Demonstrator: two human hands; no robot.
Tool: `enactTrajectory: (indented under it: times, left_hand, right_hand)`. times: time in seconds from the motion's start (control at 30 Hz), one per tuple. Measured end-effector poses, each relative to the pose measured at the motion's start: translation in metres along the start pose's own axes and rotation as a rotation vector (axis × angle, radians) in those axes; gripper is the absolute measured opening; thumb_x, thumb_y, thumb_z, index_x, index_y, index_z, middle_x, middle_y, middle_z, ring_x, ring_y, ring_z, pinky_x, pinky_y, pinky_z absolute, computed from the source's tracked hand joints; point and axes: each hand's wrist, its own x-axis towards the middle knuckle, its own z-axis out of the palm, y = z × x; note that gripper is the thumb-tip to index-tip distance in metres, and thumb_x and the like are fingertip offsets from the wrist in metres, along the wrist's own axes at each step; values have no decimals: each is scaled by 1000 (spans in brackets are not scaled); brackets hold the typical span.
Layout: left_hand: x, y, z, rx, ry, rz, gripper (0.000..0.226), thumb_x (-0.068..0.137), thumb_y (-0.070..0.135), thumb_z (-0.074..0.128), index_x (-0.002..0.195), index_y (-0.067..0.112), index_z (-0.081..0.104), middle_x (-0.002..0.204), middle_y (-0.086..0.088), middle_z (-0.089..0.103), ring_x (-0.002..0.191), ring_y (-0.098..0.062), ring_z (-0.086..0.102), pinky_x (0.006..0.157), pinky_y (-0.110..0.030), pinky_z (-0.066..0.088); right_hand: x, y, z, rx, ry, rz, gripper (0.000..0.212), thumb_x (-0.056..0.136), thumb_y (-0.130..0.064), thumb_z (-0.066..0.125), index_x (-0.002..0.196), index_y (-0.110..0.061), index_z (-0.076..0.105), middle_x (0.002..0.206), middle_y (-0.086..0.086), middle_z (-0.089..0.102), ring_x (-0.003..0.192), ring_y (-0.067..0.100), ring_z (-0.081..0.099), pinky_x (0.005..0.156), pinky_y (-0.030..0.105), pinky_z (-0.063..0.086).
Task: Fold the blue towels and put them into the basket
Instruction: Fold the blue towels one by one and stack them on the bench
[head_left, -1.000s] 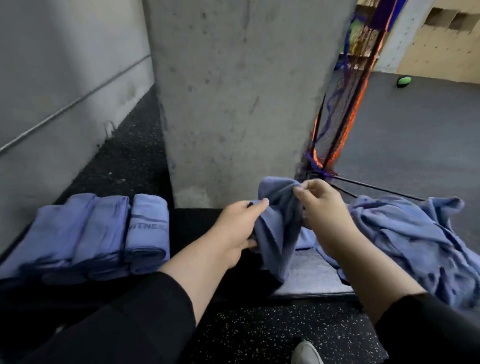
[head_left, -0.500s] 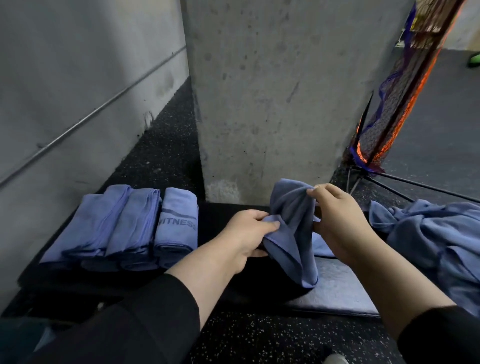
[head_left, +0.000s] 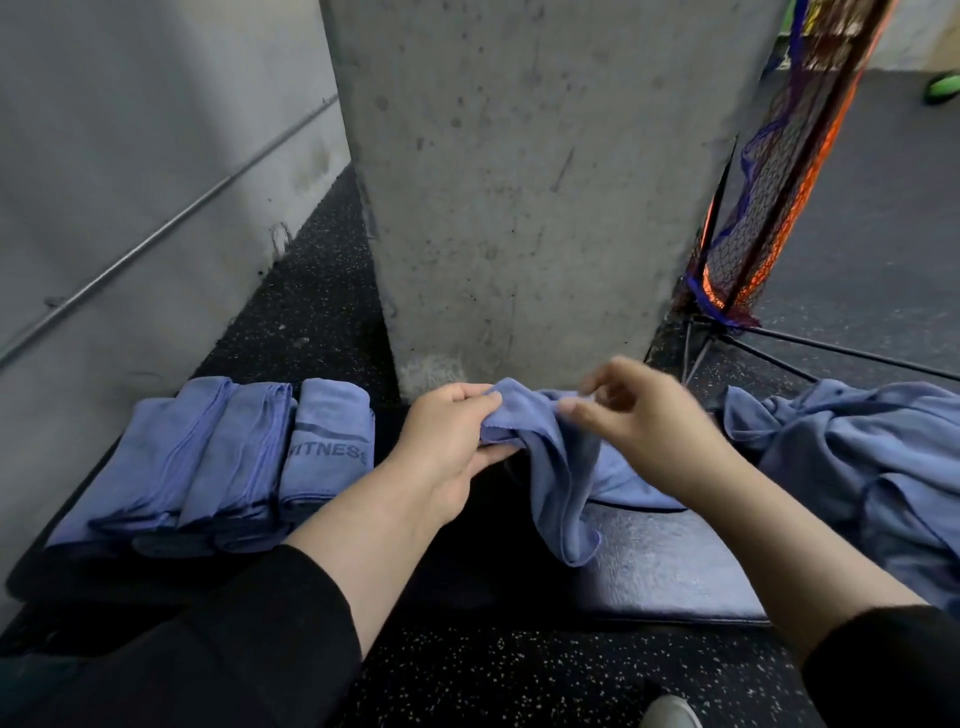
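Left hand (head_left: 447, 441) is pinching the limp blue microfibre towel's (head_left: 558, 467) edge at nine o'clock of the blurred right hand (head_left: 639, 421), whose loosely curled fingers are holding nothing I can tell; matching corners squarely should help.

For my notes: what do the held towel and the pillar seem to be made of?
Towel: soft blue cloth, probably microfibre; it drapes limply in folds and has a stitched hem. Pillar: bare concrete, matte grey, pitted and stained.
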Motion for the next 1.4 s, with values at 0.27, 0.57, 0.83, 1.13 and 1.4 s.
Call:
enactTrajectory:
  times: [0.27,0.57,0.83,1.13,1.4]
  left_hand:
    - [-10,4,8,-74,-47,3,6,101,2,53,98,2,59,76,-13,70,63,-19,70,67,-32,62]
    - [-7,11,-6,36,7,93,13,100,5,53,95,10,64,84,-11,70,72,-21,68,80,-39,56]
    - [-4,22,-14,67,25,200,18,100,7,51,99,10,70,93,-13,71,83,-21,66,72,-33,52]
    - [-1,31,-22,144,155,340,26,97,2,50,92,16,71,87,-6,70,80,-17,64,72,-35,54]
    - [4,17,-21,1065,0,703,50,94,45,59,138,20,59,140,0,56,128,-12,51,106,-17,34]
  right_hand:
    - [-10,0,29,-197,-25,-61,21,89,-36,71,103,-22,69,99,-5,64,90,17,61,79,31,44]
    - [-6,2,27,-92,-262,46,16,80,-29,80,80,-25,64,71,-8,66,67,7,57,74,36,52]
    - [-6,-9,22,169,-168,6,15,85,-14,68,79,-14,54,60,-10,52,57,8,41,59,27,36]
    - [0,1,12,-193,-371,19,12,83,-31,76,81,-23,67,68,-7,66,60,7,52,60,24,41]
    - [2,-6,-5,44,-187,-104,18,95,-20,65,81,-31,67,67,-23,65,62,-10,53,62,10,41]
